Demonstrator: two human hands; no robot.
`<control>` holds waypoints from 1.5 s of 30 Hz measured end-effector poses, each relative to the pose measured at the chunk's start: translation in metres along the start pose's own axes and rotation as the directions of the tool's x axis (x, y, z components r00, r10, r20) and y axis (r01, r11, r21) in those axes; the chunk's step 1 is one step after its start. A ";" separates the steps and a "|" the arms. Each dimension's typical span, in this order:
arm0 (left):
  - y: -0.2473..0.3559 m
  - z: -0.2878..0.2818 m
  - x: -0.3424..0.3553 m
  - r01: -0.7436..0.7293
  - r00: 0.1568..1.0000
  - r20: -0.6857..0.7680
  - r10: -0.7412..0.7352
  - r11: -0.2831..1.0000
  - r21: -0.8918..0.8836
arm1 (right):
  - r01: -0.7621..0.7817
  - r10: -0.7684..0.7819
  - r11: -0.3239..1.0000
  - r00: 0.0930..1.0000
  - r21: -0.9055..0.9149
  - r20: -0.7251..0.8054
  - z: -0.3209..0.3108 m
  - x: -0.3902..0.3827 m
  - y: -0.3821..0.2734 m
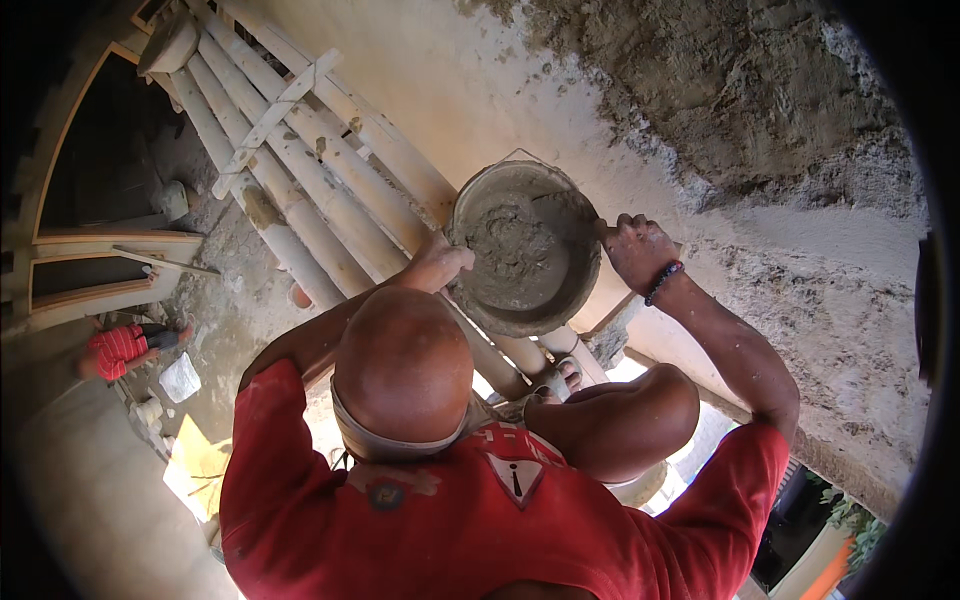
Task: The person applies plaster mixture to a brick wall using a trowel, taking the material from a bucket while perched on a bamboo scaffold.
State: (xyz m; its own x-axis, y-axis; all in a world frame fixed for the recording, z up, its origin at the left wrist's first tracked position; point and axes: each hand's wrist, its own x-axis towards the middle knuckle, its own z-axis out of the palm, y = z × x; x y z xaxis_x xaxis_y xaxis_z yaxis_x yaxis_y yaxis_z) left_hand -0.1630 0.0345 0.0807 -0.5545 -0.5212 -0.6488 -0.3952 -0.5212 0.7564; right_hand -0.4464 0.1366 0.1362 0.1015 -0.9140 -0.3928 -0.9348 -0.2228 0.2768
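Observation:
A round bucket holding wet grey mortar is at the centre, over the bamboo platform. My left hand grips its left side, fingers curled at the rim. My right hand, with a beaded bracelet on the wrist, has its fingers closed on the opposite rim. A wire handle stands up at the far side. My bent knees are below the bucket, and a sandalled foot shows between them.
Bamboo poles with crosspieces run toward the upper left. A rough plastered wall rises along the right. Wooden frames are at left. Below, another person in a striped red top is beside a pale sack.

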 end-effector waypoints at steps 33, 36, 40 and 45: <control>-0.068 -0.024 0.074 0.070 0.998 0.015 -0.069 0.990 -0.119 | 0.098 0.214 0.663 0.925 0.742 -0.314 -0.163 -0.102 0.087; -0.091 -0.037 0.094 0.031 0.997 0.071 -0.024 0.995 -0.096 | 0.244 0.156 0.728 0.851 0.641 -0.502 -0.239 -0.136 0.103; -0.087 -0.047 0.082 0.033 0.998 0.051 -0.030 0.998 -0.059 | 0.480 -0.024 0.728 0.732 0.490 -0.681 -0.292 -0.152 0.125; -0.081 -0.038 0.085 0.014 0.995 0.100 -0.013 1.000 -0.007 | 0.324 0.283 0.358 0.856 0.876 -0.432 -0.280 -0.137 0.177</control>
State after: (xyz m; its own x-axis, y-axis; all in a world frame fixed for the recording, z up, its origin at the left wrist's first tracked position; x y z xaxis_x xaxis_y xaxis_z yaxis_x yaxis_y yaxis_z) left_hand -0.1500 0.0065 -0.0386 -0.6198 -0.4442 -0.6470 -0.3975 -0.5331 0.7468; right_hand -0.5309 0.1278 0.4848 -0.0309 -0.9922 0.1210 -0.5998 -0.0784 -0.7963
